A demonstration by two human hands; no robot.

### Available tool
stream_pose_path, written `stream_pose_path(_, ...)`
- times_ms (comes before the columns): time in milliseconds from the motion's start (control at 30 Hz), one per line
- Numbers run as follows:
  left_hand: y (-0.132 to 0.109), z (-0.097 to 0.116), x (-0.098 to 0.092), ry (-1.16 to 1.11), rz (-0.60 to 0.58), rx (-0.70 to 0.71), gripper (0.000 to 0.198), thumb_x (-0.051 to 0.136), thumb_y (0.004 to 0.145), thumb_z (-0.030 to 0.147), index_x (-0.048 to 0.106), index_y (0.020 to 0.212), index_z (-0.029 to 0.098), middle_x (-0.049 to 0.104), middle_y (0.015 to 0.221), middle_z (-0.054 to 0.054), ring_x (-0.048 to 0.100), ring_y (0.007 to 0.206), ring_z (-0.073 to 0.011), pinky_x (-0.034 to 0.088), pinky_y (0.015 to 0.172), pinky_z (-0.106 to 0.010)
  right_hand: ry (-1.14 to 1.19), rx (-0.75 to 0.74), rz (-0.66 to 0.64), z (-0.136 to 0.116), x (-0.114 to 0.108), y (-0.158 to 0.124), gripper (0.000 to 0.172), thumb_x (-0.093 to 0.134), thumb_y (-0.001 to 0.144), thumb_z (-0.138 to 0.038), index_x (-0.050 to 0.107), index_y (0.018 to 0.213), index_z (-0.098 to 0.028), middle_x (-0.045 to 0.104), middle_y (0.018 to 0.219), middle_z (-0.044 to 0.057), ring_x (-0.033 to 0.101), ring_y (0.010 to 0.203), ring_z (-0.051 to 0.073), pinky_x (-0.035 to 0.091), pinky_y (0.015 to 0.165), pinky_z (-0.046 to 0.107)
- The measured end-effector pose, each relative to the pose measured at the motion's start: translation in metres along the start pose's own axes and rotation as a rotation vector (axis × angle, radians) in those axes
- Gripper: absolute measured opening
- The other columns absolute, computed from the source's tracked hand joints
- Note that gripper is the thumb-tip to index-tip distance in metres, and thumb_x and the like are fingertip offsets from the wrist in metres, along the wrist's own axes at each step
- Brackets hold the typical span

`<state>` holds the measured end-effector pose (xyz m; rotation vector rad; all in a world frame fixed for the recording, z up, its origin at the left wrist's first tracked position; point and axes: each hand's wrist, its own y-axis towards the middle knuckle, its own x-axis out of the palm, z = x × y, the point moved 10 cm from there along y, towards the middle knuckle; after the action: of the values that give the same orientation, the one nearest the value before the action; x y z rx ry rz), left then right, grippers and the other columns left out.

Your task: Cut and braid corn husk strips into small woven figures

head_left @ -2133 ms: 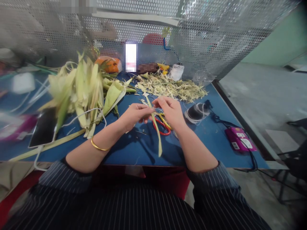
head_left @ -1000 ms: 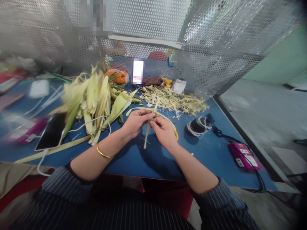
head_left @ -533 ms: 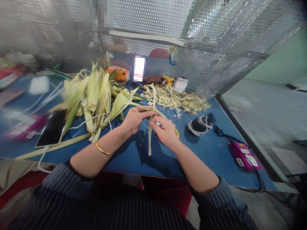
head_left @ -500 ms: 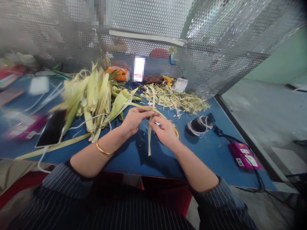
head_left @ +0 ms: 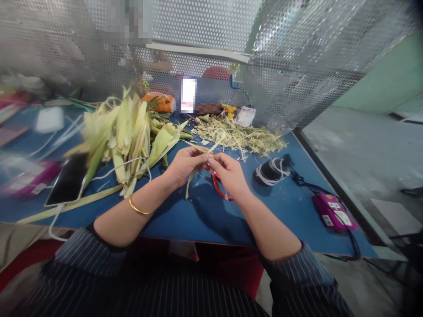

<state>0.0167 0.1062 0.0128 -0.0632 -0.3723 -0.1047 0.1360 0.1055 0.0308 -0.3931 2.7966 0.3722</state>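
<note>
My left hand (head_left: 187, 165), a gold bangle on its wrist, pinches thin pale-green corn husk strips between thumb and fingers. Fingertips of my right hand (head_left: 229, 171) meet it and close on the same husk strips (head_left: 218, 140). One strip end rises beyond the hands, and another end hangs below my left hand. Where the strips cross is hidden by my fingers. Under my right hand shows a red loop (head_left: 216, 187), perhaps a scissors handle, partly covered. To the left lies a pile of corn husks (head_left: 127, 127), with one broad husk nearest my left hand.
Shredded husk (head_left: 238, 136) is heaped behind my hands. A black object wound with white cord (head_left: 271, 171) and a purple box (head_left: 333, 211) sit to the right. A dark phone (head_left: 68, 180) with a white cable lies left. A perforated metal screen (head_left: 198, 26) stands behind.
My hands have turned the husk strips: the upright end now leans right, and the hanging end has swung left. The red loop has come into sight under my right hand.
</note>
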Motion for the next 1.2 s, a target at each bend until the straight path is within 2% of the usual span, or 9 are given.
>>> stream_pose_path(167,0.000,-0.002,0.001,0.028,-0.005,-0.033,0.027,0.086,0.059,0.022,0.072,0.078,0.011,0.064,0.060,0.001,0.052,0.048,-0.0065,0.040,0.049,-0.022,-0.073,-0.045,0.098,-0.015,-0.012,-0.006,0.024,0.062,0.085,-0.028,0.058,0.063,-0.021,0.056,0.056,-0.004,0.049,0.057,0.012,0.038,0.062,0.028)
stream_pose_path(300,0.003,-0.003,-0.002,-0.027,0.015,-0.061,0.020,0.083,0.058,0.016,0.070,0.072,0.010,0.062,0.057,0.001,0.050,0.044,-0.0057,0.038,0.046,-0.021,-0.085,-0.064,0.107,-0.022,-0.016,-0.008,0.023,0.063,0.083,-0.025,0.058,0.061,-0.021,0.056,0.056,-0.004,0.048,0.057,0.012,0.038,0.061,0.028)
stream_pose_path(433,0.005,-0.006,-0.007,-0.045,0.042,-0.089,0.018,0.081,0.061,0.011,0.071,0.075,0.009,0.062,0.057,0.000,0.052,0.045,-0.0063,0.041,0.046,-0.021,-0.130,-0.068,0.106,-0.021,-0.018,-0.007,0.021,0.063,0.084,-0.026,0.060,0.064,-0.021,0.059,0.057,-0.003,0.051,0.058,0.013,0.039,0.063,0.028)
stream_pose_path(567,0.002,-0.007,-0.006,-0.072,0.032,-0.162,0.011,0.076,0.075,0.016,0.070,0.080,0.008,0.066,0.062,-0.002,0.059,0.050,-0.0086,0.051,0.056,-0.023,-0.184,-0.079,0.076,-0.019,-0.019,-0.003,0.019,0.058,0.088,-0.028,0.064,0.072,-0.020,0.063,0.062,-0.002,0.056,0.062,0.014,0.041,0.066,0.028)
stream_pose_path(667,-0.001,-0.009,-0.003,-0.098,0.018,-0.232,0.023,0.060,0.091,0.029,0.070,0.084,0.010,0.069,0.068,-0.004,0.064,0.054,-0.0119,0.055,0.060,-0.027,-0.238,-0.075,0.064,-0.017,-0.021,-0.001,0.025,0.054,0.092,-0.030,0.064,0.072,-0.020,0.066,0.066,-0.001,0.058,0.065,0.014,0.042,0.069,0.028)
stream_pose_path(767,-0.002,-0.008,0.001,-0.094,-0.003,-0.246,0.027,0.053,0.094,0.031,0.070,0.088,0.011,0.069,0.069,-0.004,0.065,0.054,-0.0124,0.053,0.055,-0.025,-0.259,-0.068,0.053,-0.016,-0.020,0.000,0.028,0.053,0.093,-0.034,0.065,0.072,-0.019,0.068,0.068,0.000,0.058,0.066,0.014,0.041,0.068,0.027)
stream_pose_path(933,-0.003,-0.009,-0.002,0.027,0.023,-0.173,0.017,0.071,0.082,0.029,0.068,0.081,0.012,0.067,0.066,-0.001,0.061,0.051,-0.0092,0.047,0.050,-0.021,-0.086,-0.029,0.068,-0.010,-0.016,0.001,0.025,0.058,0.090,-0.039,0.069,0.080,-0.020,0.068,0.075,0.000,0.059,0.073,0.015,0.044,0.071,0.028)
stream_pose_path(1100,-0.006,-0.012,0.006,0.172,-0.035,-0.128,0.021,0.076,0.078,0.032,0.071,0.081,0.012,0.064,0.065,0.000,0.058,0.052,-0.0080,0.045,0.049,-0.021,0.222,0.052,0.215,0.005,-0.023,0.000,0.020,0.067,0.081,-0.038,0.070,0.076,-0.019,0.070,0.077,0.001,0.061,0.074,0.015,0.049,0.074,0.030)
stream_pose_path(1200,-0.007,-0.012,0.010,0.246,-0.068,-0.122,0.020,0.076,0.077,0.031,0.071,0.075,0.012,0.063,0.061,0.000,0.057,0.050,-0.0073,0.045,0.050,-0.021,0.217,0.032,0.299,0.008,-0.028,-0.001,0.018,0.070,0.078,-0.036,0.070,0.072,-0.019,0.067,0.067,0.000,0.059,0.066,0.015,0.049,0.068,0.030)
